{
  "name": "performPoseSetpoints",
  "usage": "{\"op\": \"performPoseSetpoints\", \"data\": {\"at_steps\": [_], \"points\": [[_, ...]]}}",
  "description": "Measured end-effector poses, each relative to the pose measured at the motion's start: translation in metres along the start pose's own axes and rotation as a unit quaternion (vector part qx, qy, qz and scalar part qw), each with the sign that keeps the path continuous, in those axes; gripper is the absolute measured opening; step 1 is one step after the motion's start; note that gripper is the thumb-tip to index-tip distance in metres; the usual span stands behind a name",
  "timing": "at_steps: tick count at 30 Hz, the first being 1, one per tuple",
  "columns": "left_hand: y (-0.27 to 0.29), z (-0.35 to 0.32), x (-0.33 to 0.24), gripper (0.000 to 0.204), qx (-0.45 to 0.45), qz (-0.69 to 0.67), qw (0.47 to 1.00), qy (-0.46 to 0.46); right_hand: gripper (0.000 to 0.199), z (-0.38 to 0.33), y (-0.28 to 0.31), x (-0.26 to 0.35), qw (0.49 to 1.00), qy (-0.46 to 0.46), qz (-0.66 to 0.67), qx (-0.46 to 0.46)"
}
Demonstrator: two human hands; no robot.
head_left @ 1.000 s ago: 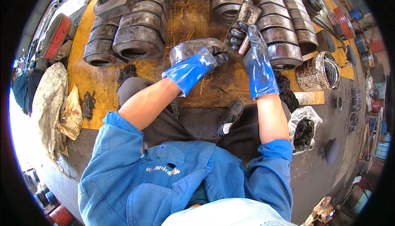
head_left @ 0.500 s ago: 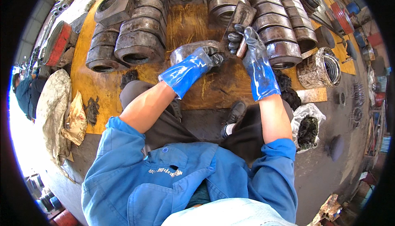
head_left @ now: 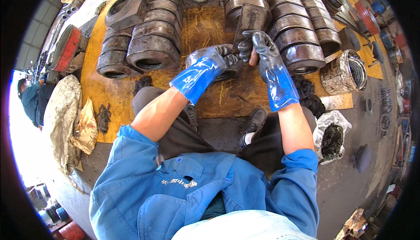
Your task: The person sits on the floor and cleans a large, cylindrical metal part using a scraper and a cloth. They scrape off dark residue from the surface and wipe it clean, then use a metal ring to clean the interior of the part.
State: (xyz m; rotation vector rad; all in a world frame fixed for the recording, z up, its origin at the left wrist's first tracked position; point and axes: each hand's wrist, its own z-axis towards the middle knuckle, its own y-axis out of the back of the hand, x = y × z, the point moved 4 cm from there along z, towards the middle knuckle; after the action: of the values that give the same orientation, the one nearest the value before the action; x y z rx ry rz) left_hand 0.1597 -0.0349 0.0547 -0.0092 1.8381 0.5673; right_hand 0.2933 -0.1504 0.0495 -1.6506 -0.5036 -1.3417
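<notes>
Both of my hands wear long blue gloves with blackened fingers. My right hand (head_left: pixel 264 52) is closed round the reddish-brown handle of a scraper with a broad, dark flat blade (head_left: pixel 252 19). The blade points away from me. Beside it, my left hand (head_left: pixel 215 60) curls over a steel ring (head_left: pixel 229 74), which lies on the yellow-brown board between my knees. The ring's top is mostly hidden under the glove. The left fingertips come very close to the scraper; whether they touch it I cannot tell.
Rows of thick steel rings (head_left: pixel 153 52) lie beyond my hands, with another row (head_left: pixel 302 56) at the right. A grimy bucket (head_left: pixel 343 71) rests on its side. A white bag of black grease (head_left: pixel 332 141) stands by my right knee. Cloth sacking (head_left: pixel 65 117) lies left.
The scraper has tipped over to the left and moved slightly nearer my left hand. My left fingers have shifted on the ring. The whole view has moved a little.
</notes>
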Motion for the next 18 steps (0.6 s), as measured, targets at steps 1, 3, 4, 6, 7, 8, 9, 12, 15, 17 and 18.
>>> {"op": "performPoseSetpoints", "data": {"at_steps": [1, 3, 4, 6, 7, 8, 9, 12, 15, 17, 18], "points": [[0.001, 0.005, 0.002, 0.029, -0.004, 0.010, 1.000, 0.002, 0.035, 0.000, 0.001, -0.004, 1.000, 0.000, -0.003, 0.008], [0.004, 0.017, 0.006, 0.028, -0.018, 0.039, 0.999, 0.003, 0.032, -0.002, -0.007, -0.007, 1.000, 0.004, -0.001, -0.006], [0.008, 0.021, 0.008, 0.027, -0.029, 0.046, 0.999, 0.003, 0.031, -0.003, -0.011, -0.009, 1.000, 0.005, 0.000, -0.013], [0.015, 0.025, 0.011, 0.026, -0.064, 0.038, 0.997, 0.001, 0.031, -0.003, -0.013, -0.013, 1.000, -0.001, -0.012, 0.001], [0.019, 0.025, 0.008, 0.025, -0.080, 0.028, 0.996, 0.000, 0.031, -0.003, -0.015, -0.014, 1.000, -0.003, -0.018, 0.008], [0.021, 0.019, 0.003, 0.029, -0.123, -0.001, 0.992, -0.004, 0.031, -0.004, -0.016, -0.016, 1.000, -0.007, -0.023, 0.016], [0.022, 0.020, 0.004, 0.029, -0.116, -0.024, 0.993, -0.014, 0.031, -0.004, -0.016, -0.017, 0.999, -0.008, -0.030, 0.023], [0.032, 0.034, 0.032, 0.035, -0.109, -0.157, 0.980, -0.053, 0.031, -0.006, -0.025, -0.022, 0.997, -0.013, -0.050, 0.054], [0.044, 0.040, 0.033, 0.036, -0.099, -0.147, 0.982, -0.071, 0.031, -0.008, -0.027, -0.025, 0.995, -0.016, -0.070, 0.073], [0.051, 0.039, 0.036, 0.029, -0.097, -0.175, 0.976, -0.087, 0.031, -0.010, -0.029, -0.027, 0.993, -0.019, -0.084, 0.086], [0.053, 0.040, 0.039, 0.022, -0.110, -0.160, 0.979, -0.067, 0.031, -0.011, -0.030, -0.028, 0.991, -0.021, -0.091, 0.092]]}}
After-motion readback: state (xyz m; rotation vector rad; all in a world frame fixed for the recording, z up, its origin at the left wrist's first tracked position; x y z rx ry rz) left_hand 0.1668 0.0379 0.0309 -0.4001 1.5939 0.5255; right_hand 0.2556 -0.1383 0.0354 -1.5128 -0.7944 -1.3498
